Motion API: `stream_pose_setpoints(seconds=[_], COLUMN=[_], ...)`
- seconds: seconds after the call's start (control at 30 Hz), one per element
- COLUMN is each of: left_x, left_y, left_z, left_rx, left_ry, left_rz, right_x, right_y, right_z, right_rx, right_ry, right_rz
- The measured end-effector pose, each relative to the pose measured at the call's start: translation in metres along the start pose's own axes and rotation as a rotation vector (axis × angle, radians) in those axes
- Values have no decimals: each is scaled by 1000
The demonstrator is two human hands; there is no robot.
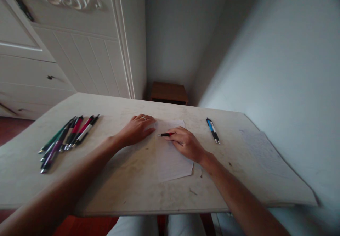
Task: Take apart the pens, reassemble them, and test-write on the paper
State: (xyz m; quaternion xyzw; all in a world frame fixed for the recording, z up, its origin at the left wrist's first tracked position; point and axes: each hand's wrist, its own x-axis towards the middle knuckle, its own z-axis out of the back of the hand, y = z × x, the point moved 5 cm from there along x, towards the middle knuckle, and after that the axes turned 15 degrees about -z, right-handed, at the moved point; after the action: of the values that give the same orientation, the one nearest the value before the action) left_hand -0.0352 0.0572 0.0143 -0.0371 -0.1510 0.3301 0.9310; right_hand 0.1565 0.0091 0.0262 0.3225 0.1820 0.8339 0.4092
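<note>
bare forearms [87,166] are reaching over the table [111,193]. the right hand [187,142] is pinching a red-and-black ballpoint pen [165,134], which is pointing left over the paper sheet [172,165]. the left hand [139,128] is resting palm-down, loosely spread, gripping nothing visible, by the sheet's far left edge. writing seems to be the step; the next move is likely calling for a steadied sheet and controlled pen tip.

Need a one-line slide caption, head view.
Right hand holds a red-and-black pen over paper; left hand near its left edge; more pens farther left.
</note>
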Motion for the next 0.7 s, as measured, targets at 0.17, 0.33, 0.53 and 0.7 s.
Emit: stream_pose_setpoints(seconds=[0.17,0.33,0.53,0.7], left_x=[-1,-1,-1,0], left_y=[6,8,8,7], left_z=[-5,-4,-4,-3], left_rx=[13,6,24,32], left_ry=[-22,-38,-2,24], left_rz=[-44,-55,-29,-20], right_x=[4,7,5,3], right_y=[-18,-40,-49,-57], right_z=[29,48,44,43], right_rx=[232,662,756,693], right_ry=[-190,-341,-339,-330], right_rz=[-217,-454,-645,-775])
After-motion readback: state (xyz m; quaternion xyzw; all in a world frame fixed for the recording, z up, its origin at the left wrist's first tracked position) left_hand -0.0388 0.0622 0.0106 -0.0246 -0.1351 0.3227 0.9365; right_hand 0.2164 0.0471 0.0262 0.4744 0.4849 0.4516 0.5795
